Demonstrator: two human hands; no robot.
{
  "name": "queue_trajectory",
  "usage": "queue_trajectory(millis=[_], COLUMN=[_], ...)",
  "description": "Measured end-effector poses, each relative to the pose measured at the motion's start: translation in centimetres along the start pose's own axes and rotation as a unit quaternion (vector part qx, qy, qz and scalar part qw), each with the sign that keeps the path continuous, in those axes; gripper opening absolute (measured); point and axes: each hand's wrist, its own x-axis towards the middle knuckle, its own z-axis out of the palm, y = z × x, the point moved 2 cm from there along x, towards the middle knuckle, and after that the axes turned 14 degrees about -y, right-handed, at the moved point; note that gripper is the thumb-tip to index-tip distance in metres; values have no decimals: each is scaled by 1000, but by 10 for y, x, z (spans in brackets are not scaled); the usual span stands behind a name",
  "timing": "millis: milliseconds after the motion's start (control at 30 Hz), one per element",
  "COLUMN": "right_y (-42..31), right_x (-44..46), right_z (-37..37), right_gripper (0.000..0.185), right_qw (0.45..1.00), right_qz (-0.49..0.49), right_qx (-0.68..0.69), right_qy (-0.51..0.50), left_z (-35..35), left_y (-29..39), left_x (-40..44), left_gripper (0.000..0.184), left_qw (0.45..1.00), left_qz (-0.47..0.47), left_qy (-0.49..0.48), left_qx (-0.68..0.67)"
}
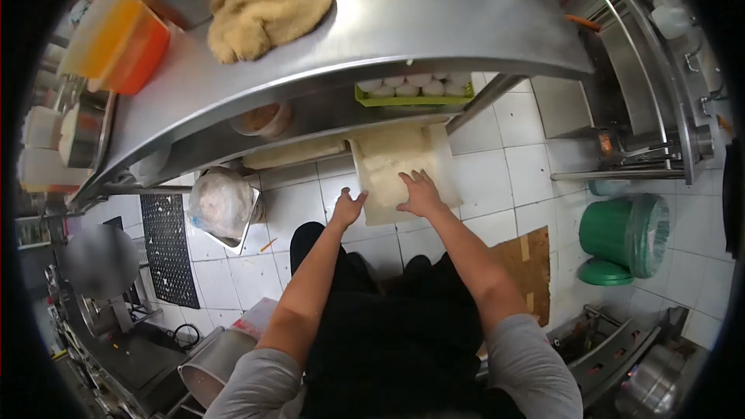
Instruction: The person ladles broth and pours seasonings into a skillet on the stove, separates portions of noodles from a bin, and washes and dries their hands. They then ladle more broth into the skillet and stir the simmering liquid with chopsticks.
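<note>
Below the steel table, a pale rectangular tray or box (392,211) stands near the floor with off-white, lumpy contents (396,157) that I cannot identify. My right hand (423,192) reaches over its near right part, fingers spread and holding nothing; whether it touches the contents is unclear. Just outside the tray's near left edge is my left hand (349,208), fingers apart and nothing in them. To the left of the tray, a long pale piece (295,153) lies under the low shelf.
Overhead juts the steel table (403,15), bearing a tan cloth (268,12) and an orange container (140,50). Its shelf holds a green crate of eggs (415,91). A bagged metal pan (225,206) stands left on the floor, a green bin (621,237) right.
</note>
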Motion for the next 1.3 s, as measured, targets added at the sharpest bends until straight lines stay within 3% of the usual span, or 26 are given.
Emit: queue_trajectory(millis=[133,167,267,400,567,667,800,900,1000,1100,1200,1300], right_y=[12,13,7,21,29,21,14,41,68,70,69,47], right_x=[69,82,95,119,110,102,109,87,78,85,91,96], right_z=[34,46,50,65,30,2,2,1,18,30,21,12], right_gripper=[109,110,108,100,59,55,82,106,115,96,78,59], right_qw=[988,984,974,965,970,956,937,943,956,960,958,932], right_qz=[-121,-134,-132,-157,-169,-133,-168,-189,-87,-100,-99,-88], right_qx=[-94,-115,-180,-210,-173,-256,-290,-271,-277,-261,-251,-327], right_qy=[-9,-15,-34,-9,34,-54,-97,-34,-51,-35,-100,-129], left_z=[-4,5,14,8,6,0,-4,-3,-6,-4,-5,1], left_y=[41,29,20,30,23,38,46,45,51,52,55,38], left_x=[16,35,41,33,48,34,27,30,23,24,21,39], left_gripper=[65,48,37,34,32,33,35,35,33,31,29,28], left_qw=[997,997,994,996,989,994,996,996,994,996,995,994], left_qz=[49,68,101,82,140,102,80,79,83,81,93,109], left_qy=[-61,-12,17,-38,10,-26,-36,-30,-55,-40,-26,-15], left_qx=[-5,38,33,9,46,1,-12,3,-50,-27,-31,-2])
